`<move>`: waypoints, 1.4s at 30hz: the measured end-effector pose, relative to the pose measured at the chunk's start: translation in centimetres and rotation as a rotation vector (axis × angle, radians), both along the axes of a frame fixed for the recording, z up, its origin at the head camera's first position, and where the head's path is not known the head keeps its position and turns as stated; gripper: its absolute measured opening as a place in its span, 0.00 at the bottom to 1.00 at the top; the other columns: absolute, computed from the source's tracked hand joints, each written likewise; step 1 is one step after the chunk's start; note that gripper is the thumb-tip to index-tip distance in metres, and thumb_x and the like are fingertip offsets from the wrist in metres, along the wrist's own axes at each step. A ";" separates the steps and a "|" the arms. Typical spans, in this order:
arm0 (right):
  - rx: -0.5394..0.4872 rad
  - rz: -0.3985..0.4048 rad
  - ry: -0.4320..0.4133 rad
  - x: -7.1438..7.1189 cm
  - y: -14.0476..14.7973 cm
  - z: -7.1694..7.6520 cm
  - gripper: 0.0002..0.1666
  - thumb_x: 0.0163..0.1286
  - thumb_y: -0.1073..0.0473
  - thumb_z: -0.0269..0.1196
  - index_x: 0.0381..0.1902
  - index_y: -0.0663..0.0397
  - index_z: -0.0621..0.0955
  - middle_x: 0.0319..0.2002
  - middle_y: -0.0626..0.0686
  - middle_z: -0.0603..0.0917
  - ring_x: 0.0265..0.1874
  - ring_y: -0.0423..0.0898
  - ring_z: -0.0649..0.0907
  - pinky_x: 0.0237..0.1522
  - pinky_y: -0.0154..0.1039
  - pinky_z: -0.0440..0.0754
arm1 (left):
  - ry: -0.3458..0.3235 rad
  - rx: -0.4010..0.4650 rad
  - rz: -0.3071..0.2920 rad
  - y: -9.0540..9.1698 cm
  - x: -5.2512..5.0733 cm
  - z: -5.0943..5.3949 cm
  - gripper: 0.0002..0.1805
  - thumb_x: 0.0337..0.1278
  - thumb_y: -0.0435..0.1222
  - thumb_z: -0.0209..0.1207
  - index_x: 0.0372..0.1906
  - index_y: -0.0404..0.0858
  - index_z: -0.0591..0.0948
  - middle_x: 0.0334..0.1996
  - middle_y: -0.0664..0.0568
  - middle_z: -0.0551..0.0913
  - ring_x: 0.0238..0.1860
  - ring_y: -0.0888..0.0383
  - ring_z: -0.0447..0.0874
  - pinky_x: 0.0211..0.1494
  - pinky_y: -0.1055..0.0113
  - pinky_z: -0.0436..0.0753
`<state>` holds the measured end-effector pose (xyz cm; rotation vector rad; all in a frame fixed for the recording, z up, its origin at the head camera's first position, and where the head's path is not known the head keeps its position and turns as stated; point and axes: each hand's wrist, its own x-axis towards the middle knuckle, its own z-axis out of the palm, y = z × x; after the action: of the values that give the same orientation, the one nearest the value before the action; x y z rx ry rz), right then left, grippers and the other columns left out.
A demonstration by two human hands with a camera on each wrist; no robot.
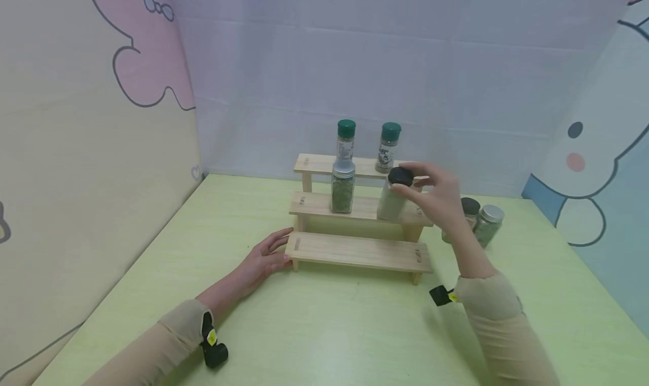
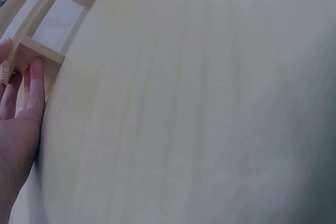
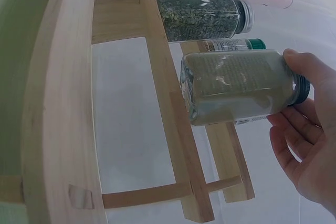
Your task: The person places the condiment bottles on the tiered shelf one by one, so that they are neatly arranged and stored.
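A three-step wooden rack (image 1: pixel 355 251) stands on the table. My right hand (image 1: pixel 436 197) pinches the black lid of a jar of pale powder (image 1: pixel 391 204), tilted slightly at the right part of the middle step; in the right wrist view the jar (image 3: pixel 236 85) is held near its lid by the hand (image 3: pixel 315 145). On that step's left part stands a silver-lidded jar of green herbs (image 1: pixel 342 191), also in the right wrist view (image 3: pixel 199 17). My left hand (image 1: pixel 258 265) touches the lowest step's left end, its fingers (image 2: pixel 37 85) round the end in the left wrist view.
Two green-capped bottles (image 1: pixel 346 138) (image 1: pixel 386 149) stand on the top step. Right of the rack, behind my right forearm, are a black-lidded jar (image 1: pixel 470 208) and a silver-lidded jar (image 1: pixel 488 226). A pale curtain (image 1: pixel 355 70) hangs behind the table.
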<state>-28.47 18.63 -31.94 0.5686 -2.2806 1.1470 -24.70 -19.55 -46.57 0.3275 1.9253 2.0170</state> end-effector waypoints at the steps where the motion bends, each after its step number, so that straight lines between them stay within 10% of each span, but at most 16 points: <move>1: -0.001 0.004 -0.005 -0.1 -0.1 0.0 0.27 0.58 0.56 0.74 0.56 0.51 0.83 0.51 0.56 0.86 0.42 0.23 0.77 0.42 0.26 0.81 | 0.000 0.000 -0.002 0.0 0.0 0.0 0.38 0.66 0.32 0.56 0.78 0.47 0.55 0.78 0.45 0.56 0.70 0.51 0.67 0.68 0.59 0.75; 17: -0.002 0.034 -0.097 -1.4 -1.1 -0.2 0.28 0.61 0.53 0.72 0.58 0.53 0.81 0.53 0.56 0.84 0.49 0.49 0.83 0.41 0.21 0.79 | 0.006 0.005 -0.004 0.1 0.1 0.1 0.38 0.66 0.31 0.55 0.78 0.48 0.55 0.78 0.45 0.56 0.70 0.52 0.67 0.65 0.63 0.77; 27: -0.047 0.049 -0.095 -1.9 -1.4 -0.8 0.27 0.62 0.53 0.71 0.59 0.50 0.80 0.53 0.55 0.84 0.44 0.36 0.80 0.43 0.31 0.82 | -0.008 0.016 0.007 0.0 0.0 0.2 0.38 0.66 0.30 0.55 0.78 0.48 0.55 0.77 0.45 0.56 0.71 0.52 0.67 0.66 0.63 0.77; 42: -0.063 0.052 -0.122 -1.4 -1.8 -0.7 0.28 0.63 0.58 0.70 0.61 0.53 0.79 0.55 0.59 0.83 0.45 0.37 0.79 0.43 0.21 0.75 | -0.011 0.010 0.006 0.0 0.1 0.2 0.39 0.66 0.30 0.56 0.78 0.46 0.55 0.77 0.44 0.56 0.69 0.53 0.69 0.65 0.64 0.77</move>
<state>-29.85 16.79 -32.65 0.5503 -2.3346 1.3076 -24.63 -19.51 -46.39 0.3130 1.9118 2.0286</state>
